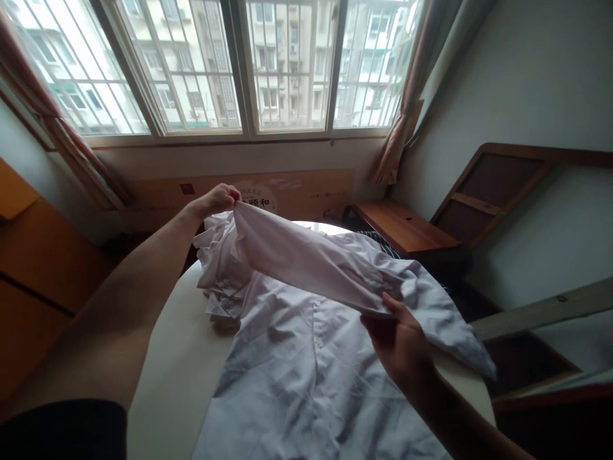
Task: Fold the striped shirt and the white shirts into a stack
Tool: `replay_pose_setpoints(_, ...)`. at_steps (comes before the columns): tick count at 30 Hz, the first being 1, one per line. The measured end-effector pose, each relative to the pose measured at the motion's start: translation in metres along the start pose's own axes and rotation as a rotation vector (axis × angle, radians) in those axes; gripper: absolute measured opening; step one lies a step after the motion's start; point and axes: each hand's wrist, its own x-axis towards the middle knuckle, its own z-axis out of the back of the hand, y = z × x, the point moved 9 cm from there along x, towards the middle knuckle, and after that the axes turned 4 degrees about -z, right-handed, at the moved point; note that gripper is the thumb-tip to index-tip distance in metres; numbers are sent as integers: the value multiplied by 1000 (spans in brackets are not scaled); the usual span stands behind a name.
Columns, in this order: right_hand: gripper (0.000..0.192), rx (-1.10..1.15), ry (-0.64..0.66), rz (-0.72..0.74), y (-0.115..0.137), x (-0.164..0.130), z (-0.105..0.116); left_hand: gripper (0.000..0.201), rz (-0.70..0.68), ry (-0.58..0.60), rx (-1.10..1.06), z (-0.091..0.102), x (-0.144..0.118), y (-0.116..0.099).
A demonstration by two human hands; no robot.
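A white button-front shirt (306, 358) lies spread over a round white table, its button placket running down the middle. My left hand (220, 198) is closed in a pinch on a raised part of the cloth, towards the window side. Lower on the right, my right hand (400, 338) grips the other end of that part, thumb on top. Between my hands the cloth stretches slantwise above the shirt front; it looks like a sleeve. A crumpled bunch of white fabric (223, 268) sits beneath my left hand, and I cannot tell whether it belongs to the same shirt.
The table (177, 364) shows its bare rim at the left. Behind it stand a printed cardboard panel (306, 188) and a barred window (287, 70). A wooden bench-like piece (407, 227) is at the back right, and an orange-brown cabinet (43, 281) at the left.
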Motion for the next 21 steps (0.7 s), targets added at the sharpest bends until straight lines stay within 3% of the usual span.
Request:
replay_pose_setpoints(3, 17, -19, -67, -186, -23, -5, 3, 16, 43, 70, 220, -5, 7, 5)
replay_pose_setpoints(6, 27, -129, 96, -260, -49, -26, -8, 11, 59, 71, 469, 2, 12, -3)
replay_pose_setpoints(9, 32, -224, 262, -409, -88, -52, -18, 11, -34, 111, 648, -4, 18, -24)
replay_pose_setpoints(12, 30, -234, 242, -535, -123, -61, -19, 19, -125, 103, 748, -22, 22, -42)
replay_pose_setpoints(15, 25, -234, 130, -601, -150, -58, -13, 27, -171, 21, 771, -48, 18, -52)
replay_pose_setpoints(17, 21, -262, 146, -707, -169, -62, -8, 32, -162, -47, 727, -64, 10, -53)
replay_pose_setpoints(19, 20, -358, 277, -864, -183, -76, -5, 38, -155, -119, 671, -75, -3, -55)
replay_pose_setpoints(21, 26, -562, 513, -951, -184, -93, -5, 41, -213, -175, 645, -81, -20, -64)
